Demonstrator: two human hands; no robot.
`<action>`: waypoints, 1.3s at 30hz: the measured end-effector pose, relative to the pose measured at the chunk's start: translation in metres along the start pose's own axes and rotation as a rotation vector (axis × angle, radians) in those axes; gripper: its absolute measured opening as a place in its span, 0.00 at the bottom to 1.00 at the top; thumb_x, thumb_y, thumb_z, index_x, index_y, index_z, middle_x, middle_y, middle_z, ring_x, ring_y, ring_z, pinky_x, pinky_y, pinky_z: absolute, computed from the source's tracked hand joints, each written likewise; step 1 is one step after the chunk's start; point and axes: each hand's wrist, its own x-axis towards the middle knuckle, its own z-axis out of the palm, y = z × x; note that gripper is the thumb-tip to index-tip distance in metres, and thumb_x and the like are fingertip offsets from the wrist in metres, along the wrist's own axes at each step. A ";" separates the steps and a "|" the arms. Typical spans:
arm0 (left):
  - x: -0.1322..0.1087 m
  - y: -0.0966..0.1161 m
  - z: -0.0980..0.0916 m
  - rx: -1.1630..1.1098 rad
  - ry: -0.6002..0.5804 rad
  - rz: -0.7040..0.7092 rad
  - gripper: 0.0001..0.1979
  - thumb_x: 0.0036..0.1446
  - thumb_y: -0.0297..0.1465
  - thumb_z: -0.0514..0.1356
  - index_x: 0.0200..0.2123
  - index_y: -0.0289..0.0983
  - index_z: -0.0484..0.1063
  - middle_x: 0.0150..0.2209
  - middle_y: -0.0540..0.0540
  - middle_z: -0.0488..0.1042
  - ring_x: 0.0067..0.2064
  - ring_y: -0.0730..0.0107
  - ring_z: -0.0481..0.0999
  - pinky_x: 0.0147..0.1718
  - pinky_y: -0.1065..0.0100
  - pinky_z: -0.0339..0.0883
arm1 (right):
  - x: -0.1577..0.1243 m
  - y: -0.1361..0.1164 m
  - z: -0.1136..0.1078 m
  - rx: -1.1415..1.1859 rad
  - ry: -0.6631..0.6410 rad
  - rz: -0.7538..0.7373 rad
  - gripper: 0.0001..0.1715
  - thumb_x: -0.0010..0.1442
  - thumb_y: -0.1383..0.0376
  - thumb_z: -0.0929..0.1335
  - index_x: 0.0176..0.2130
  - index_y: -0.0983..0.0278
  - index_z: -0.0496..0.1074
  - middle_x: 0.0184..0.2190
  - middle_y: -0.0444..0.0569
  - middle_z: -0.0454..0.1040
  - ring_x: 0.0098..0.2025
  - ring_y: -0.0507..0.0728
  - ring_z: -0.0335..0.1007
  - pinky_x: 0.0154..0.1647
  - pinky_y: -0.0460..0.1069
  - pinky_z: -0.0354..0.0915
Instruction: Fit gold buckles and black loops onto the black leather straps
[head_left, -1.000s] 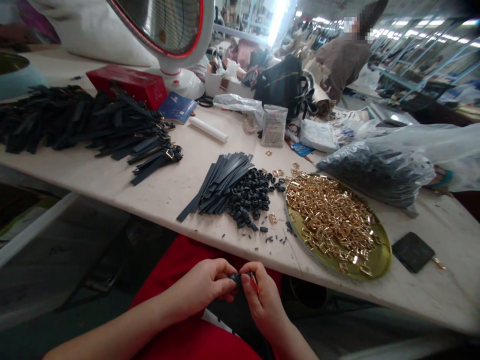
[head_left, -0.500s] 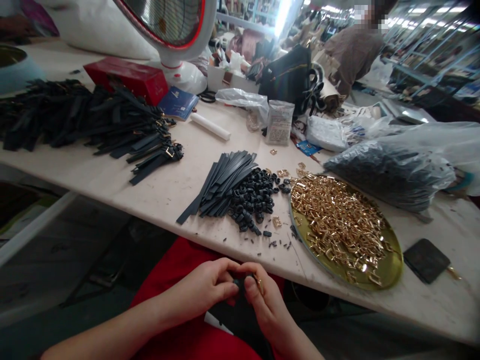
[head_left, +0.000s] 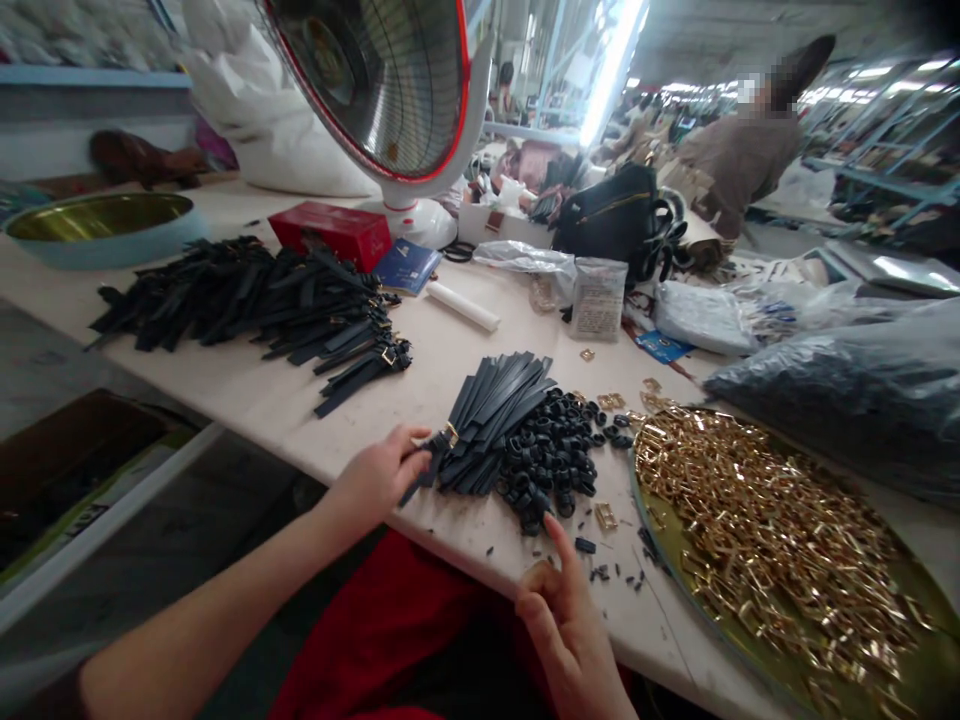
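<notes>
My left hand (head_left: 386, 470) pinches a black strap with a gold buckle (head_left: 450, 434) over the table's front edge, beside a fanned stack of black strips (head_left: 499, 405). My right hand (head_left: 559, 600) reaches over the edge with its index finger stretched out, the tip at the near side of a heap of small black loops (head_left: 551, 450); its other fingers are curled, and nothing shows in them. A round tray (head_left: 679, 575) full of gold buckles (head_left: 772, 520) lies to the right.
A pile of buckled black straps (head_left: 247, 295) lies at the left, before a red box (head_left: 330, 232) and a heater (head_left: 382, 90). Bags (head_left: 847, 370) lie at the right. A person (head_left: 742, 165) stands in the background.
My hands have parted and risen from below the table edge, the left to the strip stack, the right to the loops. The view has shifted, showing more at the left.
</notes>
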 end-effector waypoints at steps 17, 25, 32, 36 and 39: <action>0.081 0.009 0.010 0.375 0.075 -0.008 0.13 0.54 0.31 0.50 0.29 0.32 0.72 0.29 0.39 0.75 0.32 0.62 0.73 0.29 0.69 0.58 | -0.012 0.005 -0.012 -0.325 -0.019 -0.079 0.19 0.60 0.59 0.60 0.50 0.60 0.65 0.37 0.50 0.73 0.40 0.57 0.69 0.43 0.50 0.65; -0.048 0.066 0.004 0.108 -0.236 0.388 0.09 0.54 0.31 0.50 0.28 0.38 0.69 0.27 0.48 0.72 0.30 0.69 0.70 0.30 0.71 0.57 | -0.010 -0.018 -0.036 0.192 0.162 0.115 0.28 0.56 0.48 0.62 0.49 0.64 0.57 0.20 0.39 0.62 0.19 0.49 0.56 0.20 0.44 0.56; -0.089 0.089 0.057 -0.829 -0.798 -0.119 0.10 0.55 0.34 0.48 0.35 0.35 0.63 0.24 0.51 0.70 0.21 0.77 0.68 0.21 0.76 0.58 | -0.006 -0.023 -0.045 0.199 0.046 0.184 0.20 0.57 0.49 0.60 0.28 0.63 0.58 0.16 0.37 0.56 0.18 0.47 0.50 0.18 0.43 0.51; -0.078 0.094 0.061 -1.085 -0.765 -0.345 0.12 0.51 0.35 0.54 0.35 0.32 0.64 0.23 0.50 0.70 0.18 0.80 0.66 0.17 0.78 0.55 | 0.024 -0.008 -0.076 -0.544 0.215 -0.003 0.18 0.62 0.55 0.56 0.32 0.64 0.64 0.23 0.45 0.65 0.25 0.53 0.61 0.27 0.47 0.58; -0.072 0.094 0.059 -1.151 -0.730 -0.451 0.12 0.48 0.33 0.55 0.35 0.31 0.66 0.22 0.49 0.71 0.19 0.80 0.66 0.16 0.79 0.55 | 0.047 -0.004 -0.093 -0.760 0.243 -0.057 0.12 0.59 0.60 0.60 0.31 0.65 0.67 0.30 0.50 0.68 0.33 0.57 0.63 0.35 0.51 0.57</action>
